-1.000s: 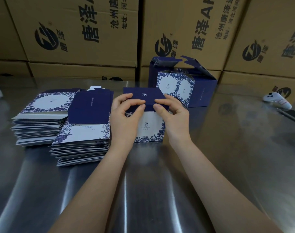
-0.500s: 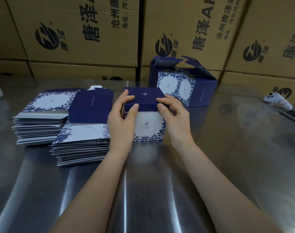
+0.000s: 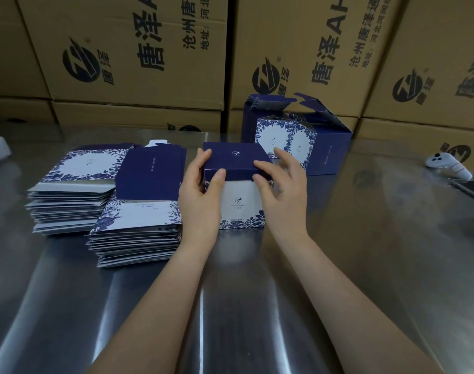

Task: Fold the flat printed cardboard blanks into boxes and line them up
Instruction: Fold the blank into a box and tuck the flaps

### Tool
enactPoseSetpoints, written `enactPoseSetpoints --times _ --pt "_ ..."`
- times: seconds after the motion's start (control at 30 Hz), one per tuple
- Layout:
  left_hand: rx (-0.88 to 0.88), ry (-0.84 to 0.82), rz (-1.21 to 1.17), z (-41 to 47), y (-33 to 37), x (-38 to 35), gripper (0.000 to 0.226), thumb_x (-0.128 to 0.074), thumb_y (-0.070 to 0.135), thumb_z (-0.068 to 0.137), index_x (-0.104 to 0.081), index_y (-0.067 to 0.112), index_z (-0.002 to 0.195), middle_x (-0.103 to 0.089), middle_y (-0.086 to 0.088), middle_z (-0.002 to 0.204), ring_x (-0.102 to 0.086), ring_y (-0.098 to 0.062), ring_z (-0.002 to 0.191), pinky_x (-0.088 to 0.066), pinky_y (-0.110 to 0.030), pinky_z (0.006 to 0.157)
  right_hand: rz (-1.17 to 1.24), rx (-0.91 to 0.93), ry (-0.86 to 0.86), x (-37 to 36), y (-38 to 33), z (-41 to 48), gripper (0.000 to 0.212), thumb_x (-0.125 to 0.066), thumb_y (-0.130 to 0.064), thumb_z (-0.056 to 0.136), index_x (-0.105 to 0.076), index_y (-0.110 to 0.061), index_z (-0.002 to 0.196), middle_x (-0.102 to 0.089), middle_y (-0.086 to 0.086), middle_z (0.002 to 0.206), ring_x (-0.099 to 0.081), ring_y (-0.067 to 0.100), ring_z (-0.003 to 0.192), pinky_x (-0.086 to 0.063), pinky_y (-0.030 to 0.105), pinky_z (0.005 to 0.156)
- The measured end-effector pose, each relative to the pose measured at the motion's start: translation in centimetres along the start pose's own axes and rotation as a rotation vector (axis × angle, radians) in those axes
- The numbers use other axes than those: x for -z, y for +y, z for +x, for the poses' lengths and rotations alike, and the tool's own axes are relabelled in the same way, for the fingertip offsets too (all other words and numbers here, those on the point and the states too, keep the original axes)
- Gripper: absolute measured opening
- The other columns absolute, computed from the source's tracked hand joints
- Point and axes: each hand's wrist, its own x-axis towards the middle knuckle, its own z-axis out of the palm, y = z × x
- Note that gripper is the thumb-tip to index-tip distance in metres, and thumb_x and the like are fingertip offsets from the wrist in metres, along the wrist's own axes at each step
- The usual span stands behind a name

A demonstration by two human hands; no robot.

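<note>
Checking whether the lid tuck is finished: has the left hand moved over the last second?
Yes. The left hand drew its thumb leftward along the box lid's front edge, away from its middle, toward the near stack of blanks.

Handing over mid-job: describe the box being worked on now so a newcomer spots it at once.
Start at the steel table before the wall of brown cartons. Near its middle, right of two stacks of flat blanks, a small box stands between the left hand and right hand. Unlike the boxes behind it, whose top flaps stand open, its navy lid lies flat.
</note>
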Motion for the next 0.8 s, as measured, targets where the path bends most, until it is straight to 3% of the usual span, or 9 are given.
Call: enactPoseSetpoints --times 0.1,0.17,0.3,0.47,0.57,0.67,0.8 --pt "0.092 -0.019 0.03 -0.1 -0.1 -0.3 0.048 -0.059 0.021 0.098 -0.044 0.026 0.143 -0.056 0.006 0.137 -0.057 0.002 0.116 -0.052 -0.02 0.091 -0.364 0.233 0.057 0.0 0.1 -0.2 0.026 -0.064 -0.016 0.09 -0.071 -0.016 0.115 -0.06 0.007 0.133 -0.053 0.03 0.123 -0.037 0.048 0.099" --pt "0.126 -0.039 0.062 -0.1 -0.1 -0.5 0.047 -0.058 0.023 0.098 -0.045 0.023 0.143 -0.06 0.006 0.132 -0.059 -0.003 0.115 -0.052 -0.032 0.098 -0.449 0.33 0.057 -0.3 -0.4 -0.3 0.032 -0.06 -0.017 0.09 -0.068 -0.017 0.12 -0.062 0.003 0.131 -0.054 0.027 0.123 -0.034 0.054 0.102" --pt "0.152 -0.114 0.151 0.0 -0.1 -0.6 0.051 -0.056 0.029 0.099 -0.041 0.023 0.148 -0.055 0.001 0.139 -0.053 -0.011 0.126 -0.044 -0.04 0.108 -0.493 0.424 0.035 -1.4 -1.5 -0.7 0.033 -0.06 -0.019 0.092 -0.066 -0.018 0.124 -0.067 -0.002 0.116 -0.061 0.022 0.113 -0.034 0.046 0.1" --pt "0.176 -0.221 0.267 0.1 -0.3 -0.8 0.045 -0.05 0.025 0.101 -0.045 0.016 0.146 -0.054 -0.01 0.135 -0.053 -0.022 0.125 -0.042 -0.045 0.108 -0.538 0.36 0.074 -0.6 -0.8 0.1 0.025 -0.063 -0.02 0.087 -0.073 -0.014 0.11 -0.069 0.001 0.108 -0.063 0.026 0.103 -0.028 0.038 0.09" --pt "0.137 -0.248 0.444 -0.7 -0.7 -1.3 0.035 -0.054 0.017 0.099 -0.059 0.013 0.133 -0.057 -0.007 0.126 -0.057 -0.02 0.116 -0.041 -0.031 0.104 -0.581 0.244 0.08 0.4 0.5 1.1 0.027 -0.07 -0.016 0.082 -0.073 -0.013 0.108 -0.07 0.003 0.107 -0.063 0.029 0.102 -0.027 0.039 0.089" --pt "0.067 -0.335 0.544 -1.5 -1.0 -1.7 0.023 -0.056 0.013 0.096 -0.071 0.012 0.114 -0.067 -0.006 0.113 -0.061 -0.019 0.105 -0.04 -0.02 0.09 -0.642 0.161 0.043 1.2 1.8 2.0 0.03 -0.069 -0.015 0.083 -0.071 -0.011 0.112 -0.07 0.005 0.11 -0.061 0.03 0.106 -0.027 0.04 0.093" --pt "0.033 -0.493 0.59 -2.0 -1.3 -2.0 0.019 -0.058 0.014 0.094 -0.075 0.017 0.103 -0.072 -0.001 0.1 -0.063 -0.015 0.09 -0.044 -0.022 0.083 -0.756 0.015 -0.061 1.5 3.2 3.4 0.037 -0.053 -0.03 0.094 -0.064 -0.014 0.126 -0.065 0.002 0.125 -0.05 0.028 0.122 -0.023 0.048 0.105"
